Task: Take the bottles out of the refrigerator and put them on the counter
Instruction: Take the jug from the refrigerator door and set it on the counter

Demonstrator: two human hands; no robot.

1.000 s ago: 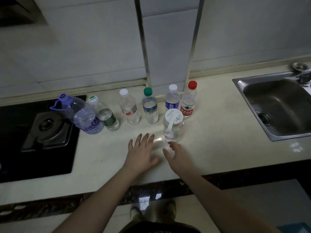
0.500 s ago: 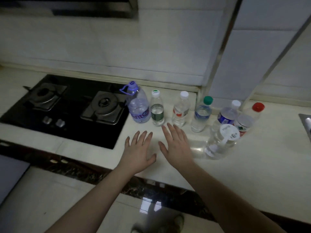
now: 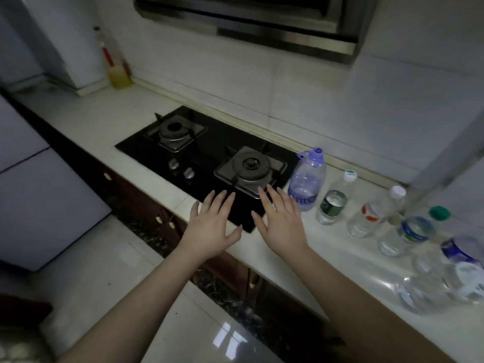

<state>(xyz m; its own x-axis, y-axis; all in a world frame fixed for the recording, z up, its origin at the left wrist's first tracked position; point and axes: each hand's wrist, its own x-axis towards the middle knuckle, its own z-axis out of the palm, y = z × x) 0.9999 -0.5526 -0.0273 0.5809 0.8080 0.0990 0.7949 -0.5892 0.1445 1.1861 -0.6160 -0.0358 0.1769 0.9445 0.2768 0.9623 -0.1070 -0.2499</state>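
Several water bottles stand in a row on the pale counter (image 3: 275, 255) at the right: a large purple-capped bottle (image 3: 307, 180), a green-labelled bottle (image 3: 334, 201), a red-labelled bottle (image 3: 372, 214), a green-capped bottle (image 3: 408, 233) and a blue-labelled bottle (image 3: 461, 254). A clear wide-lidded jar (image 3: 445, 286) is at the right edge. My left hand (image 3: 210, 226) and my right hand (image 3: 280, 221) hover flat with fingers spread over the counter's front edge, holding nothing, left of the bottles.
A black two-burner gas hob (image 3: 209, 155) lies just beyond my hands. A range hood (image 3: 248, 17) hangs above. A yellow oil bottle (image 3: 115, 61) stands in the far left corner. White refrigerator doors (image 3: 34, 192) are at the left, tiled floor below.
The view has swung left, away from the sink and toward the hob and refrigerator. Both empty hands moved left with it, leaving the bottles behind at the right.
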